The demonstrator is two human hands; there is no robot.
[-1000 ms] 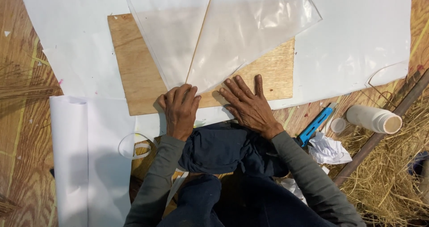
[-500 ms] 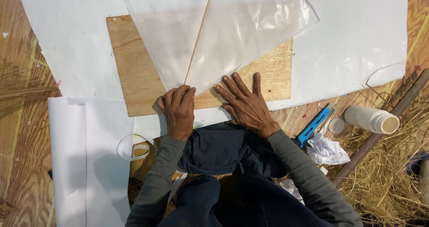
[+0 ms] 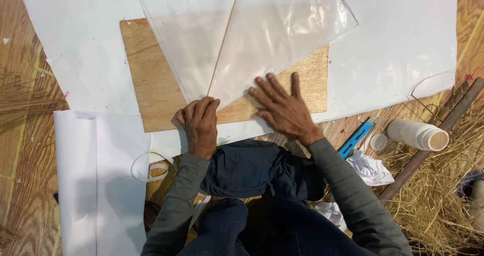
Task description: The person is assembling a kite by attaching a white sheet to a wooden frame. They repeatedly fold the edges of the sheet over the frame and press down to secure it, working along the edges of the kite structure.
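Note:
A translucent plastic sheet (image 3: 262,29) with a thin stick (image 3: 225,36) running down its middle lies on a plywood board (image 3: 151,84). My left hand (image 3: 200,124) is curled with its fingertips pinching the sheet's lower point where the stick ends. My right hand (image 3: 280,107) lies flat with fingers spread, pressing the sheet's lower right edge against the board. Both sleeves are grey-green.
White paper (image 3: 80,49) lies under the board, and a rolled sheet (image 3: 75,180) at the left. To the right lie a blue utility knife (image 3: 355,137), a white bottle (image 3: 418,134) with its cap (image 3: 378,142) off, crumpled paper (image 3: 370,167), a dark rod (image 3: 433,140) and straw (image 3: 433,195).
My right hand has slid slightly left and up along the sheet's edge. My left hand stays at the sheet's point.

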